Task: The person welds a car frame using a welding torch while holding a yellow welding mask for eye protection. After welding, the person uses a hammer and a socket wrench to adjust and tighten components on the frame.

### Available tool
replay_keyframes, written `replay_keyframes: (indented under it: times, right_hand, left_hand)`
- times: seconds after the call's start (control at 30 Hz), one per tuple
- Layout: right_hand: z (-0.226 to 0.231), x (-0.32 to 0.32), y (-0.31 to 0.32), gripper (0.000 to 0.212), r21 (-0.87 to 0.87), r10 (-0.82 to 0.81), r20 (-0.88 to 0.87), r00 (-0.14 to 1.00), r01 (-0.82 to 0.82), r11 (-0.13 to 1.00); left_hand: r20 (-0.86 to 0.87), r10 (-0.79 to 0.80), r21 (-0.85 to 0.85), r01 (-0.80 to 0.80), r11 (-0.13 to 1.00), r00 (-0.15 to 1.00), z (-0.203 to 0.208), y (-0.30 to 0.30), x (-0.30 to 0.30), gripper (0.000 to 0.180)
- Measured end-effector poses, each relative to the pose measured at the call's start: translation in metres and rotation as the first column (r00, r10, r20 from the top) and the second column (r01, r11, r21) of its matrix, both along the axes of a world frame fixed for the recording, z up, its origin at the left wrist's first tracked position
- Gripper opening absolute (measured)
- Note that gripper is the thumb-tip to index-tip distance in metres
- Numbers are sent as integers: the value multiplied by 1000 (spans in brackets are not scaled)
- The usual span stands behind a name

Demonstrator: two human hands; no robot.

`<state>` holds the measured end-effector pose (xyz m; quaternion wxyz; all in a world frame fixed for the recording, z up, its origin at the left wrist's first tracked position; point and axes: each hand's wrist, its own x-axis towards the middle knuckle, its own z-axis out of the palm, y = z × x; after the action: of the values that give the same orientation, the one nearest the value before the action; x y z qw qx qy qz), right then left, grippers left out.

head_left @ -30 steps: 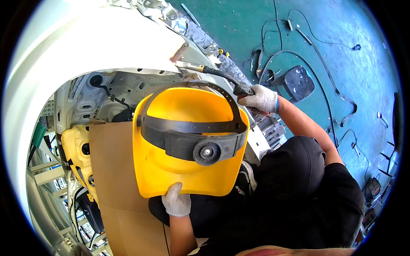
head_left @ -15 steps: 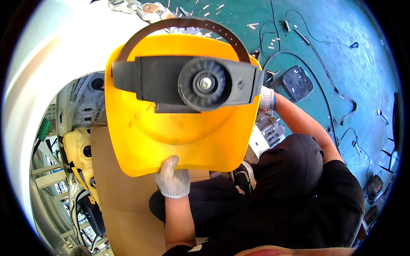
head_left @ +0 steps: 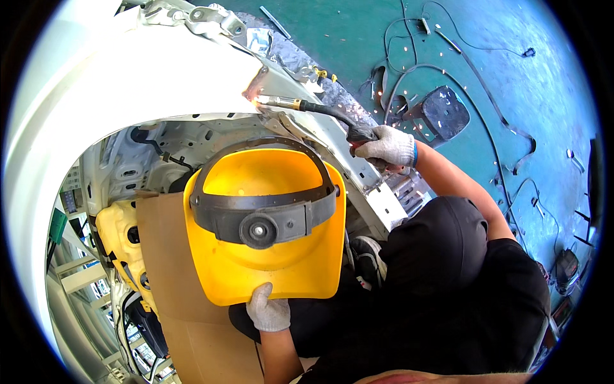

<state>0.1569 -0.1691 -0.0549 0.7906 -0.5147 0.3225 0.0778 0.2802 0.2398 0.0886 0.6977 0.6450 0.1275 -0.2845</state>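
My left hand (head_left: 268,310), in a pale knit glove, grips the lower edge of a yellow welding mask (head_left: 268,281), thumb on its inner side. The mask's inside, with a black headband and round knob, faces me. In a similar glove, my right hand (head_left: 391,147) is closed around the handle of a welding torch (head_left: 326,110). The torch's metal nozzle points left at the edge of a white car body panel (head_left: 185,77). An orange glow and a brownish scorched patch show where the tip meets the panel.
Cardboard (head_left: 173,269) lies left of my legs, beside a yellow moulded part (head_left: 118,230). A dark stool-like block (head_left: 444,114) stands on the green-blue floor, among cables (head_left: 492,153) and small glowing sparks. My bent right knee (head_left: 441,243) is below my right forearm.
My left hand has lowered the mask toward me, clear of the weld spot. The torch and my right hand, mostly hidden behind it before, now show. Fewer bright spark streaks are visible.
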Motion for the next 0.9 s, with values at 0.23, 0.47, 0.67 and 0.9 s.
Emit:
replay_keyframes:
  times: [0.23,0.47,0.67,0.9]
  right_hand:
    - [8,9,4,34,-26,3,26,1000,-3,1000]
    - [-1,7,0,37,-25,35,39,999,-34,999]
    - [1,8,-12,35,-75,102,14,995,-101,992]
    - [-59,12,-12,36,-33,6,206,979,1,999]
  left_hand:
    - [4,-8,-24,8,1000,1000,-1,-5,-4,66]
    - [17,0,-51,1,999,1000,2,-17,-2,63]
    - [91,-58,-99,67,993,994,1,-39,12,57]
    - [172,-122,-103,141,985,977,10,-101,16,49]
